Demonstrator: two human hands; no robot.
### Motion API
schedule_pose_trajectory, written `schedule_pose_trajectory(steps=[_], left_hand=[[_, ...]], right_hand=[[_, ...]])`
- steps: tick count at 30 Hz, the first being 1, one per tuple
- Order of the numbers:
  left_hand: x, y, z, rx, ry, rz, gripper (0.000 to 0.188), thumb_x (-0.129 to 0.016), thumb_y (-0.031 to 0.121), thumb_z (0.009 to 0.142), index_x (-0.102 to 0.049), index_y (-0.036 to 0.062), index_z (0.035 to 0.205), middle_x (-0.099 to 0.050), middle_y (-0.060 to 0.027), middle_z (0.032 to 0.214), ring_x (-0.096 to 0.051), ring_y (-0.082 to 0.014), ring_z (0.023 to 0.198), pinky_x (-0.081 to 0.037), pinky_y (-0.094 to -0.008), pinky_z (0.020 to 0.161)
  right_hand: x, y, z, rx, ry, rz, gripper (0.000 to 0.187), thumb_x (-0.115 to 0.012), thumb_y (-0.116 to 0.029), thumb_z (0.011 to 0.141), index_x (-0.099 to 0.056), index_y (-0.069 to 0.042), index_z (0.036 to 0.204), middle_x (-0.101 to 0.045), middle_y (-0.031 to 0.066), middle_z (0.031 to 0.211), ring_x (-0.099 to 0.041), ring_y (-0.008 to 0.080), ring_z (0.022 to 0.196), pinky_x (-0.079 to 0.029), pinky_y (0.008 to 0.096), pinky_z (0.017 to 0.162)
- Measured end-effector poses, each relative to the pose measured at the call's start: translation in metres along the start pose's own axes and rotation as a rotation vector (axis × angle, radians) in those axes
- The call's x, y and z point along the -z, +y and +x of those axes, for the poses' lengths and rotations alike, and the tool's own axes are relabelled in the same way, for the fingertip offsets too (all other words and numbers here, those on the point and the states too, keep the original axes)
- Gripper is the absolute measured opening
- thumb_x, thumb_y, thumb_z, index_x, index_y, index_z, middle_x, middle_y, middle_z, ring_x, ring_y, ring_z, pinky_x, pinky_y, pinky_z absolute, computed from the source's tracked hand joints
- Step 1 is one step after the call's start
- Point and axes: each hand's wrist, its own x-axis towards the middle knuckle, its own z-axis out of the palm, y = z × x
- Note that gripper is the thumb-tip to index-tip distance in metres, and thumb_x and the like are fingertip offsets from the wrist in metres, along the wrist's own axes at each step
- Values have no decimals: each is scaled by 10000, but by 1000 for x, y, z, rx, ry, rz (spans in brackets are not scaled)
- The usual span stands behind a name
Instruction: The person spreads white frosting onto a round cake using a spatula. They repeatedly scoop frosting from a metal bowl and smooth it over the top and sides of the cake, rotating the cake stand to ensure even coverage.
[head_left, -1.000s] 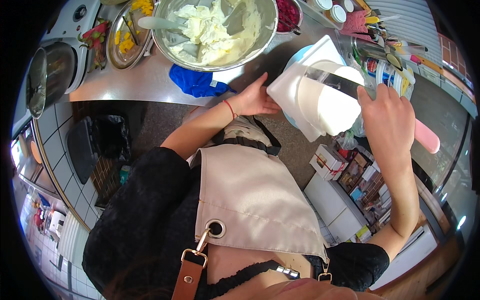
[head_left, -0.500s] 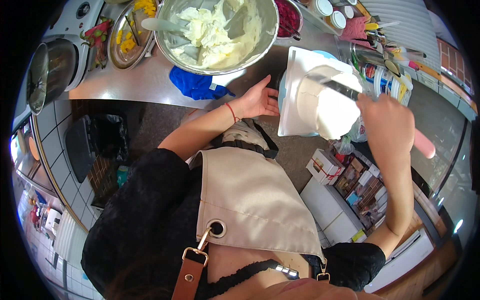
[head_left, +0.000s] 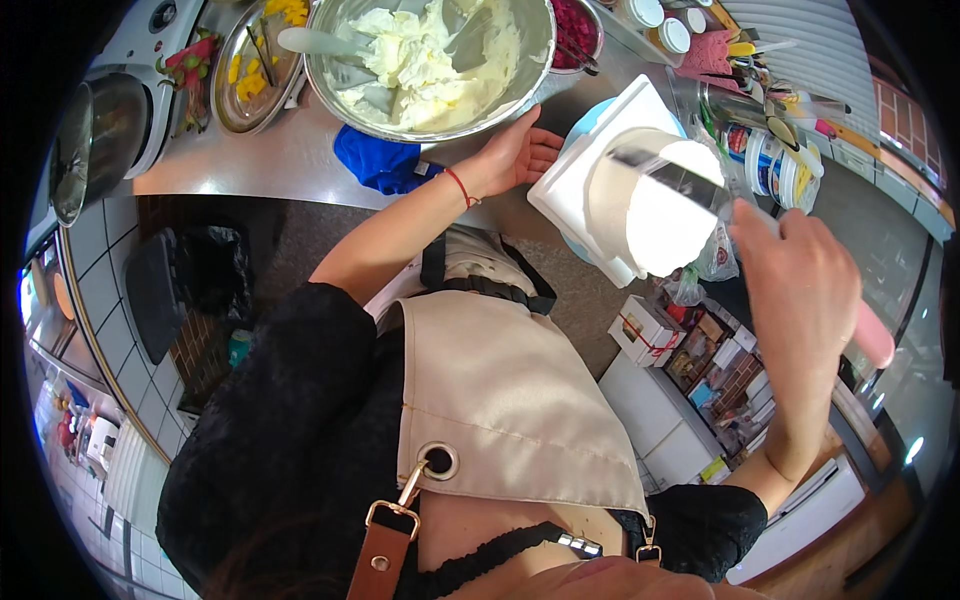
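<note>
A round cake (head_left: 655,235) coated in white cream stands on a square white board (head_left: 568,190), over a light blue turntable (head_left: 590,120). My right hand (head_left: 805,270) is closed round an icing spatula, its pink handle (head_left: 873,335) sticking out behind my fist. The metal spatula blade (head_left: 685,182) lies across the top of the cake; whether it presses into the cream cannot be made out. At the turntable's left side, my left hand (head_left: 515,155) is open, thumb raised and fingers stretched toward the rim. Whether those fingertips touch it is unclear.
Beyond my left hand sits a big metal bowl (head_left: 318,85) of pale cream with a spatula in it. A blue cloth (head_left: 380,160) lies by the counter edge. Yellow fruit pieces are on a tray (head_left: 240,118) at left. Tools and tubs (head_left: 775,165) crowd the right.
The board has turned clockwise with the cake. My left hand has shifted slightly up and away from me. My right hand has moved a little right and nearer, the blade still over the cake.
</note>
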Motion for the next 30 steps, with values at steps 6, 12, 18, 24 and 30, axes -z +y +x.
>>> schedule_pose_trajectory(steps=[6, 12, 18, 24, 30], left_hand=[[0, -12, -9, 37, -42, -85, 714, -371, 646, 989, -548, -15, 1197, -669, -183, 1098, -673, -289, 967, -521, -399, 892], [3, -22, -10, 47, -88, -134, 746, -380, 646, 985, -521, -32, 1260, -653, -201, 1158, -658, -304, 1055, -503, -413, 952], [1, -26, -15, 45, -75, -169, 751, -353, 629, 999, -498, -44, 1298, -648, -209, 1179, -648, -310, 1073, -488, -423, 977], [5, -17, -5, -6, -16, -121, 758, -267, 634, 1006, -539, -13, 1294, -653, -212, 1190, -660, -304, 1030, -504, -417, 951], [-18, 12, 27, -185, -113, -199, 734, -155, 607, 1026, -487, 94, 1432, -450, -179, 1490, -409, -301, 1377, -289, -455, 1159]], right_hand=[[-9, 8, 17, -31, -54, -50, 87, -671, -200, 863, -716, -144, 912, -608, 60, 730, -659, 212, 706, -514, 332, 588], [-20, -13, 13, 121, -106, -20, 73, -663, -138, 826, -719, -131, 874, -617, 51, 730, -665, 211, 721, -522, 335, 595], [-12, -6, 20, 0, -40, 48, 68, -651, -134, 817, -719, -127, 815, -625, 84, 717, -673, 245, 710, -523, 363, 588], [-39, -1, 26, 30, -95, 13, 118, -648, -237, 892, -698, -143, 839, -641, 73, 705, -681, 247, 691, -523, 368, 578], [-26, -21, 7, 81, -132, -67, 147, -687, -232, 873, -734, -160, 992, -577, 30, 704, -624, 186, 716, -487, 327, 596]])
